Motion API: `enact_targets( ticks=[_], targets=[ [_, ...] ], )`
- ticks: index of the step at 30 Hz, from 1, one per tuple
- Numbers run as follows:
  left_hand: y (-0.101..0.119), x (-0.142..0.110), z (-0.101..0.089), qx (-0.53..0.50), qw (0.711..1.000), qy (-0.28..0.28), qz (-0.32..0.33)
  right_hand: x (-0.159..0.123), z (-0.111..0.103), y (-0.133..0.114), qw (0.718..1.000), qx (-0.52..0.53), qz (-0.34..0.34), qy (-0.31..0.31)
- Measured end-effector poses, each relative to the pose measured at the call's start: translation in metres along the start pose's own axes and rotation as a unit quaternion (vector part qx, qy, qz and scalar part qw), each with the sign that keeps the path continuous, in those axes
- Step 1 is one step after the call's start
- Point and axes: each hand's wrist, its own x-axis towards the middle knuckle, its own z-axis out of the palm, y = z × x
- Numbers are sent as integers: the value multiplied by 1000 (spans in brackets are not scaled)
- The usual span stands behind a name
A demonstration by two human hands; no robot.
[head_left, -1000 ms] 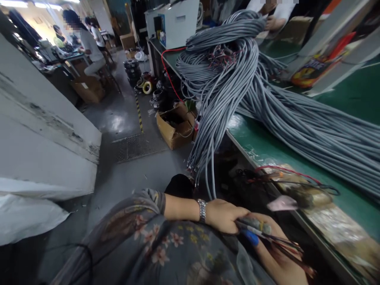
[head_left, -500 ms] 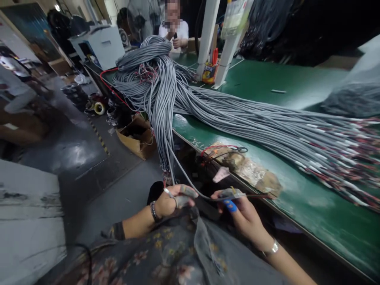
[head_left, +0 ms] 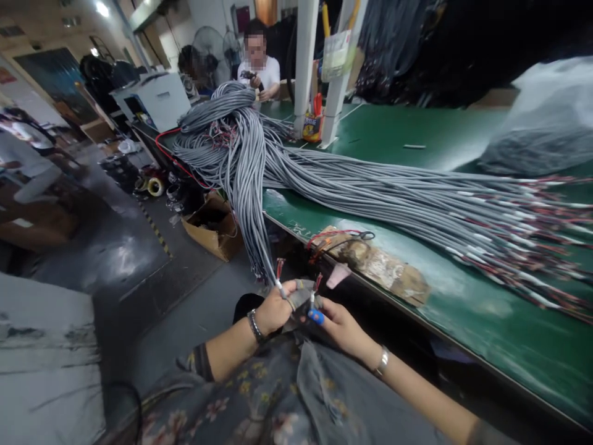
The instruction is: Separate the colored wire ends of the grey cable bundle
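My left hand [head_left: 274, 311] and my right hand [head_left: 336, 320] meet close together over my lap, just below the table edge. Each is closed on an end of a grey cable [head_left: 296, 295], whose stripped red wire tips stick up between my fingers. A blue cap covers one fingertip of the right hand. A large bundle of grey cables [head_left: 352, 185] lies across the green table [head_left: 486, 334] and hangs over its front edge right above my hands.
A taped brown block with red and black leads [head_left: 375, 262] sits on the table edge. A cardboard box [head_left: 210, 225] stands on the floor to the left. Another person [head_left: 257, 62] sits at the far end. White posts [head_left: 303, 62] rise from the table.
My hands have come together, from holding the cable stretched apart to its two ends side by side. The view has swung right from the aisle to the table.
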Motion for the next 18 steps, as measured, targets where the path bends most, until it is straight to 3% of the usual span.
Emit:
enact_targets(
  ticks=[3, 11, 15, 18],
  targets=[
    [-6, 6, 9, 11, 999, -43, -22, -3, -3, 4, 1000, 18, 10, 8],
    [-10, 10, 12, -3, 997, -43, -70, -2, -4, 12, 993, 75, 65, -57],
    [-12, 7, 11, -3, 999, 2, -46, -1, 0, 17, 989, 99, 92, -52],
    [-15, 4, 11, 23, 998, 49, -6, -3, -2, 19, 990, 109, 94, 9]
  ],
)
